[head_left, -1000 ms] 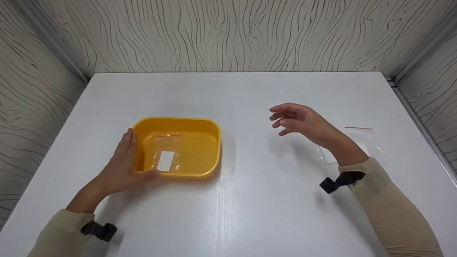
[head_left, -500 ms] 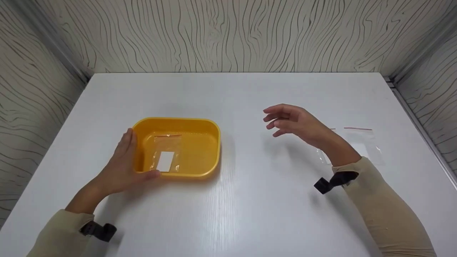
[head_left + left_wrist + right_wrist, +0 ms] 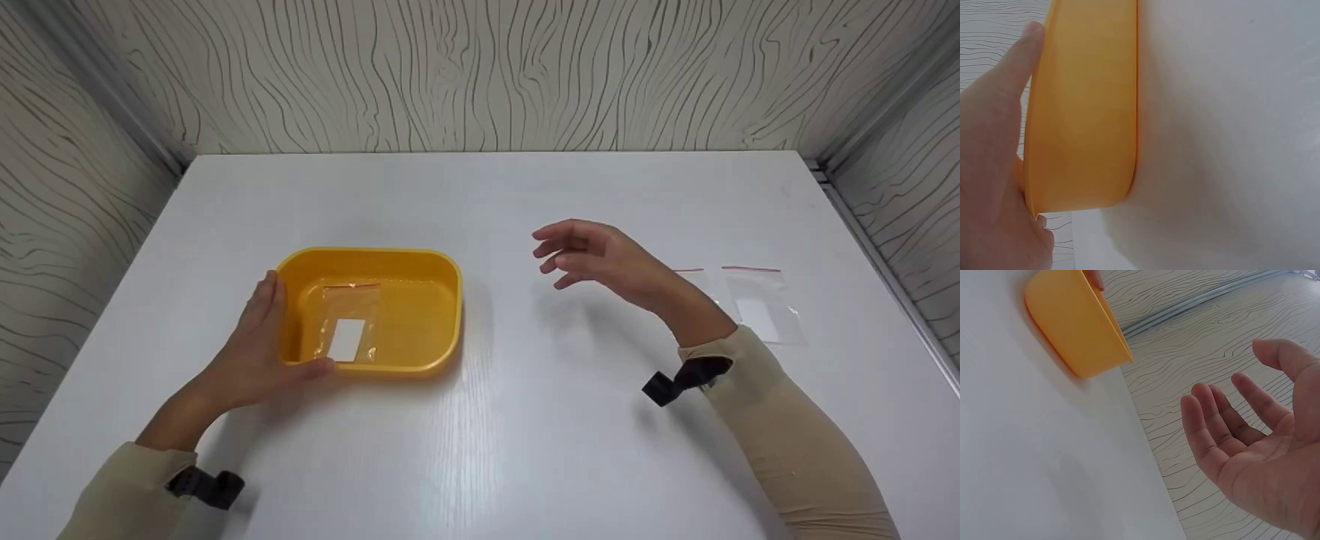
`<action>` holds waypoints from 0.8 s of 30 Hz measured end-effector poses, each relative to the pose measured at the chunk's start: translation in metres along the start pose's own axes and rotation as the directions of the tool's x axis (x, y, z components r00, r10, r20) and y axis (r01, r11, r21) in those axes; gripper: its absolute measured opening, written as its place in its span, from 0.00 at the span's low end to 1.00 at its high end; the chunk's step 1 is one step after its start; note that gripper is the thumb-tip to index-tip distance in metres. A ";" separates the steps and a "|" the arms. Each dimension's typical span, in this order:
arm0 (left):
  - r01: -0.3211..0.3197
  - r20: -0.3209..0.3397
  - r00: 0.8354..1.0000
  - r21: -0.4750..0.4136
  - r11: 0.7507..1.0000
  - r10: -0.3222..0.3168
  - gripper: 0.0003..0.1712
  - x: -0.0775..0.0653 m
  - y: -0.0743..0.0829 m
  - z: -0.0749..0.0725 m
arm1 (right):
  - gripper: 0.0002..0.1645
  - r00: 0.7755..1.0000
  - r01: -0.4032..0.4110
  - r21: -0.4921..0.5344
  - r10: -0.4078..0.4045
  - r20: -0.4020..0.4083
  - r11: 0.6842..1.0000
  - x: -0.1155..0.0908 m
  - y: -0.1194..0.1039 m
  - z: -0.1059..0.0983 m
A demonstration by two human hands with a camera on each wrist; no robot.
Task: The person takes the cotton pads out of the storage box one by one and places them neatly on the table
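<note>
A yellow plastic tub point(image 3: 405, 367) stands on the white table. My left hand point(image 3: 251, 345) holds it round its near left corner, thumb along the near rim and fingers at the left end. In the left wrist view the thumb point(image 3: 1022, 53) lies at the rim of the tub point(image 3: 1084, 107). Inside lies a clear zip bag point(image 3: 352, 304) with a red strip and a white card. My right hand point(image 3: 592, 255) hovers over the table, right of the tub, holding nothing. Its fingers are loosely bent in the right wrist view, palm point(image 3: 1275, 478) showing.
Two more clear zip bags lie on the right side, one point(image 3: 754, 300) fully visible and one point(image 3: 694, 277) partly hidden by the right forearm. The table point(image 3: 480, 457) meets a wood-grain patterned wall point(image 3: 480, 75) at the back.
My right hand has drifted left towards the tub, uncovering more of the bags on the right. The left hand and the tub have stayed in place.
</note>
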State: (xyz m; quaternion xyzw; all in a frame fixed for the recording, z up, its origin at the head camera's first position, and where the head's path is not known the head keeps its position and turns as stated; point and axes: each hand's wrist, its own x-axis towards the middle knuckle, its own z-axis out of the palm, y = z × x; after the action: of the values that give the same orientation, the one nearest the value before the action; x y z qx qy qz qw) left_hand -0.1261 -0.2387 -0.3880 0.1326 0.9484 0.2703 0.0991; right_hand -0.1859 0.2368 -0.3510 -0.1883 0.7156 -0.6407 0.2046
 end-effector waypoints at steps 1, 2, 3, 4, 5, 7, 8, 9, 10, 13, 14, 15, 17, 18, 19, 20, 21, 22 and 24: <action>0.002 0.001 1.000 0.000 1.000 -0.002 0.79 0.000 0.000 0.000 | 0.25 1.000 0.000 0.001 0.000 0.002 1.000 0.000 0.000 0.001; 0.002 0.001 1.000 -0.002 1.000 -0.002 0.79 0.000 0.000 0.000 | 0.25 1.000 -0.001 -0.002 0.001 0.004 1.000 0.001 -0.001 0.002; 0.002 0.001 1.000 -0.001 1.000 -0.002 0.79 0.000 0.000 0.000 | 0.25 1.000 -0.002 -0.001 0.002 0.005 1.000 0.001 -0.001 0.003; 0.003 0.001 1.000 -0.001 1.000 -0.003 0.79 0.000 0.000 0.000 | 0.25 1.000 -0.001 0.002 0.001 0.008 1.000 0.002 -0.002 0.003; 0.003 0.002 1.000 -0.001 1.000 -0.003 0.80 0.000 0.000 0.000 | 0.25 1.000 -0.001 0.002 0.001 0.010 1.000 0.002 -0.002 0.004; -0.008 -0.007 1.000 0.004 1.000 0.008 0.79 0.000 0.000 -0.001 | 0.25 1.000 0.003 0.002 -0.003 0.015 1.000 0.004 -0.001 0.005; -0.014 -0.011 1.000 0.005 1.000 0.014 0.79 0.000 0.001 -0.001 | 0.25 1.000 0.005 0.003 -0.005 0.017 1.000 0.005 -0.001 0.006; -0.019 -0.016 1.000 0.007 1.000 0.019 0.79 0.000 0.001 -0.001 | 0.25 1.000 0.007 0.003 -0.007 0.020 1.000 0.006 -0.001 0.007; -0.024 -0.019 1.000 0.007 1.000 0.024 0.79 0.000 0.001 -0.001 | 0.25 1.000 0.007 0.001 -0.007 0.023 1.000 0.007 0.000 0.007; -0.032 -0.029 0.999 0.005 0.999 0.032 0.79 0.000 0.001 -0.001 | 0.24 0.999 0.009 -0.012 -0.009 0.034 1.000 0.010 0.000 0.010; -0.032 -0.029 0.999 0.001 0.999 0.032 0.79 0.000 0.001 0.000 | 0.24 0.999 0.008 -0.012 -0.008 0.038 1.000 0.010 0.000 0.011; -0.031 -0.029 0.999 -0.002 1.000 0.031 0.79 0.000 0.001 0.000 | 0.24 0.999 0.009 -0.013 -0.008 0.043 1.000 0.011 0.000 0.012; -0.030 -0.028 0.999 -0.006 1.000 0.030 0.79 0.000 0.001 0.000 | 0.24 0.999 0.009 -0.010 -0.008 0.050 1.000 0.012 -0.001 0.014; -0.030 -0.027 0.999 -0.007 1.000 0.029 0.79 0.000 0.001 0.000 | 0.25 0.999 0.007 -0.007 -0.006 0.053 1.000 0.013 -0.001 0.015; -0.029 -0.026 0.999 -0.009 1.000 0.029 0.79 0.000 0.001 0.000 | 0.25 0.998 0.004 -0.005 -0.004 0.055 1.000 0.014 -0.001 0.016; -0.029 -0.024 0.999 -0.009 1.000 0.028 0.78 0.000 0.001 0.000 | 0.25 0.998 0.003 -0.007 -0.002 0.056 1.000 0.015 -0.001 0.017; -0.026 -0.022 0.999 -0.010 1.000 0.025 0.79 0.000 0.001 0.000 | 0.25 0.998 0.000 -0.007 0.000 0.057 1.000 0.015 -0.002 0.018; -0.023 -0.019 1.000 -0.010 1.000 0.023 0.79 0.000 0.001 0.000 | 0.25 0.998 -0.002 -0.011 0.002 0.058 1.000 0.016 -0.002 0.018; -0.019 -0.015 1.000 -0.009 1.000 0.019 0.79 0.000 0.000 0.000 | 0.24 0.998 -0.004 -0.017 0.005 0.061 1.000 0.017 -0.003 0.020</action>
State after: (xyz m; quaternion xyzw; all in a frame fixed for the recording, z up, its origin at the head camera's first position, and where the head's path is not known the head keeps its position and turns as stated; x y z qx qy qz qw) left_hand -0.1262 -0.2383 -0.3877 0.1391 0.9466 0.2765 0.0901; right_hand -0.1894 0.2103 -0.3513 -0.2078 0.7149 -0.6282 0.2262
